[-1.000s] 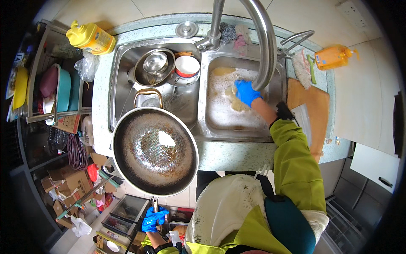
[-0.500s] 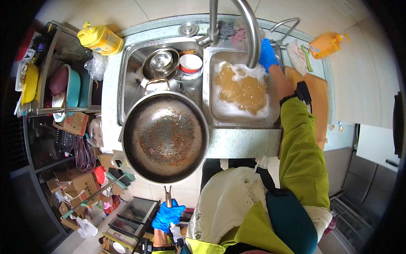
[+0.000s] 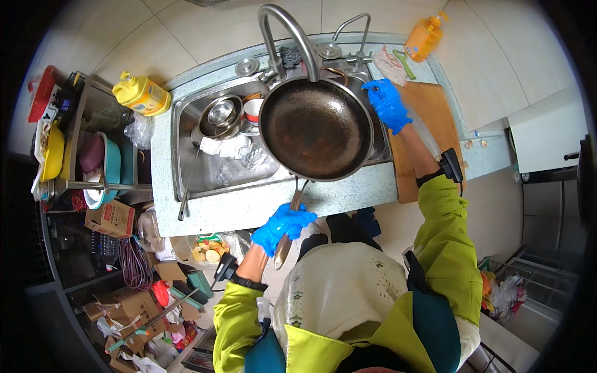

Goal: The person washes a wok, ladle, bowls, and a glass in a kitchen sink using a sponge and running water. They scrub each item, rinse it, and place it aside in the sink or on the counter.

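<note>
A dark, stained wok (image 3: 316,130) is held over the right sink basin, its inside facing up, and hides most of that basin. My left hand (image 3: 283,229), in a blue glove, is closed around its long metal handle. The curved tap (image 3: 292,28) ends at the wok's far rim, where a small loop handle (image 3: 334,74) sticks up. My right hand (image 3: 387,107), also gloved in blue, is just right of the wok, fingers apart and bent, apparently holding nothing. In the left basin (image 3: 242,180) are steel bowls (image 3: 221,113) and a red-and-white bowl (image 3: 252,109).
A wooden board (image 3: 429,118) lies right of the sink. A yellow jug (image 3: 143,94) stands at the back left, an orange pump bottle (image 3: 425,38) at the back right. A long-handled utensil (image 3: 185,198) juts over the left basin's front edge. Shelves with basins (image 3: 111,161) are further left.
The wok has moved right and away from me, from the left basin to over the right one. My right hand has come from beside the tap to the wok's right. The view has shifted.
</note>
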`<action>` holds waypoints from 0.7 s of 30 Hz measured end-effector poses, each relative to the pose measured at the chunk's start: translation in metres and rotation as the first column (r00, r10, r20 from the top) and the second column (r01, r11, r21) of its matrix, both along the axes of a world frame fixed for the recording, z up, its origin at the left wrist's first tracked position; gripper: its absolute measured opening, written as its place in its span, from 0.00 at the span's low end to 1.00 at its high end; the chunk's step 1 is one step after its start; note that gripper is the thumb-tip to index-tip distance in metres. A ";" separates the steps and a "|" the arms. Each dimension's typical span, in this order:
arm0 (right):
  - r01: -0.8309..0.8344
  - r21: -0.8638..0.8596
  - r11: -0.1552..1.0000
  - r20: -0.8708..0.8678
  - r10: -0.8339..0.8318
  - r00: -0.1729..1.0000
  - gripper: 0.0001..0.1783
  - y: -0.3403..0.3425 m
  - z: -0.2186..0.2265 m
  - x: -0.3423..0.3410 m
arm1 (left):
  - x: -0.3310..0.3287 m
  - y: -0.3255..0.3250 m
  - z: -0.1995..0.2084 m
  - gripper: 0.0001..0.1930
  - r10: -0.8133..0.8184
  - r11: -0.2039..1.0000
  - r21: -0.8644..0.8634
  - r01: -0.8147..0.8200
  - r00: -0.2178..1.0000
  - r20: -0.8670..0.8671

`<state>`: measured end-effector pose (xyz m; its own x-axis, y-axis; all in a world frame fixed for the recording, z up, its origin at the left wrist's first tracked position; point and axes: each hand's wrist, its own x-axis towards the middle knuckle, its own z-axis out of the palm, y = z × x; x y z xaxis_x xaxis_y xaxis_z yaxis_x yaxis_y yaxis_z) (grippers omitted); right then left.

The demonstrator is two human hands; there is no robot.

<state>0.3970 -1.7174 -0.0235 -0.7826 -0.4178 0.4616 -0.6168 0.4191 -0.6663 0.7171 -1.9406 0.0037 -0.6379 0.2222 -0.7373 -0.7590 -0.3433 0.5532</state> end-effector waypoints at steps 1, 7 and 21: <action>-0.035 0.004 0.999 0.008 0.035 0.999 0.07 0.000 0.000 0.002 | -0.006 0.004 -0.009 0.10 0.011 1.000 0.023 -0.011 1.000 0.009; -0.174 0.039 0.984 0.256 0.159 0.954 0.07 -0.034 -0.033 -0.002 | -0.033 0.027 -0.056 0.09 -0.003 0.993 0.115 0.008 0.999 -0.037; -0.226 -0.235 0.945 0.579 0.323 0.748 0.19 -0.104 -0.094 0.019 | -0.286 -0.128 -0.058 0.34 0.165 0.498 -0.729 -0.470 0.876 -0.452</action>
